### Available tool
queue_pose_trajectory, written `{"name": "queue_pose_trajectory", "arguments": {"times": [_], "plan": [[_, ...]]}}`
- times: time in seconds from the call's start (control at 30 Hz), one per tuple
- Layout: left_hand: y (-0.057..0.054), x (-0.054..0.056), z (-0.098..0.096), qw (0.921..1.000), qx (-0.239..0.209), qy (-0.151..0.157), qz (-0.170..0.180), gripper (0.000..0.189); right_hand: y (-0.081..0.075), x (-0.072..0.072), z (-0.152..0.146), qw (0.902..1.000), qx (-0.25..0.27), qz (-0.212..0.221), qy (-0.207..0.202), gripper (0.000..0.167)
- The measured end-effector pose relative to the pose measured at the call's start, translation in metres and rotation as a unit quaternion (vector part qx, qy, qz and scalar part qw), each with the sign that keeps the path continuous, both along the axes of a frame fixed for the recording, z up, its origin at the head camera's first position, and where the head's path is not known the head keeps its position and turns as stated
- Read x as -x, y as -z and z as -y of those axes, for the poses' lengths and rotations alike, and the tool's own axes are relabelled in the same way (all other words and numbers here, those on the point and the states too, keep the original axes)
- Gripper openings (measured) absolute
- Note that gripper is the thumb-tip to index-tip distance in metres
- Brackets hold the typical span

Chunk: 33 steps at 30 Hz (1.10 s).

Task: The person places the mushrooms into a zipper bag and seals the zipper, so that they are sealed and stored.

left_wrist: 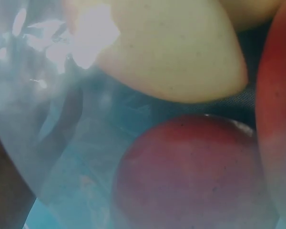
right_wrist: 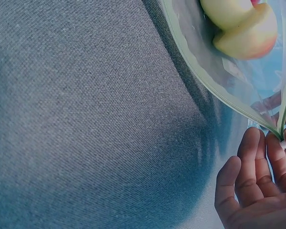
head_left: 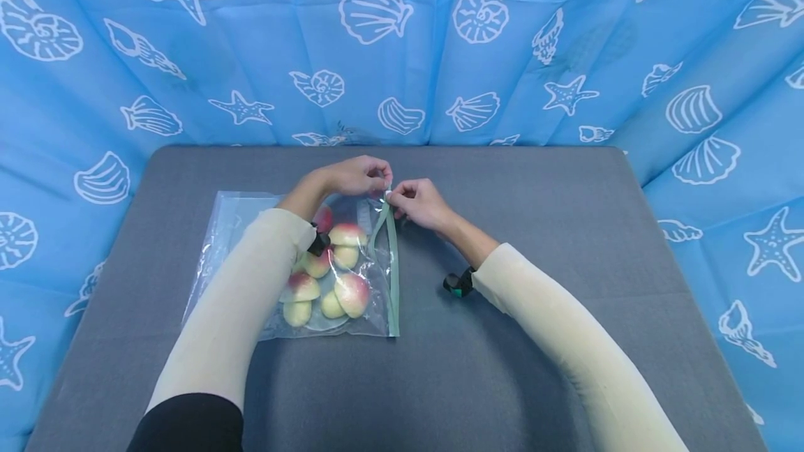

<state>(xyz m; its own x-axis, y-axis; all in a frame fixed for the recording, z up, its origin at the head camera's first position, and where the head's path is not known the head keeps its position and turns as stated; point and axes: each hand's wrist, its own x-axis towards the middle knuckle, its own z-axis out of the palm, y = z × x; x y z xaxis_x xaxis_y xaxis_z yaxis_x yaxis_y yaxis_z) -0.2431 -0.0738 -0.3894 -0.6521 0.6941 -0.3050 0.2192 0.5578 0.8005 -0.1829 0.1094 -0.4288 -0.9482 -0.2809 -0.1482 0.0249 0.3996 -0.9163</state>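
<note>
A clear zip bag (head_left: 235,215) lies on its side, holding several mushroom-shaped pieces (head_left: 352,293), yellow with pink-red caps. Its pale green zip strip (head_left: 393,277) runs along the right edge, and the mouth gapes below the far corner. At that corner my left hand (head_left: 358,174) pinches the bag's edge. Just beside it, my right hand (head_left: 423,204) pinches the small white slider (right_wrist: 283,143) between thumb and forefinger, its other fingers loosely bent. Through the plastic, the left wrist view shows a red rounded cap (left_wrist: 190,176) up close.
Grey cloth covers the table (head_left: 540,229) under the bag. A blue curtain (head_left: 433,75) with white shell and starfish prints hangs behind its far edge and along both sides. Small dark wrist cameras (head_left: 457,284) sit below each wrist, the left one over the bag.
</note>
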Motion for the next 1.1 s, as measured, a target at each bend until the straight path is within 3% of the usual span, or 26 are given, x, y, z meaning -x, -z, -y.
{"name": "queue_pose_trajectory", "arguments": {"times": [0.2, 0.47, 0.83, 1.1], "plan": [[0.000, -0.001, 0.000, 0.9999, 0.011, -0.002, -0.008, 0.015, 0.000, -0.001, 0.001, 0.9999, 0.009, 0.013, 0.001, 0.020], [0.002, -0.001, 0.000, 0.9998, -0.006, -0.008, -0.016, 0.014, 0.002, -0.003, 0.001, 0.9997, 0.007, 0.022, -0.005, 0.018], [0.002, -0.003, 0.001, 0.9992, -0.018, -0.026, -0.024, 0.013, 0.003, -0.014, -0.001, 0.9991, 0.009, 0.034, -0.024, 0.018], [0.003, 0.000, 0.002, 0.9983, -0.018, -0.023, -0.050, 0.011, 0.004, -0.023, -0.001, 0.9985, 0.010, 0.044, -0.031, 0.018]]}}
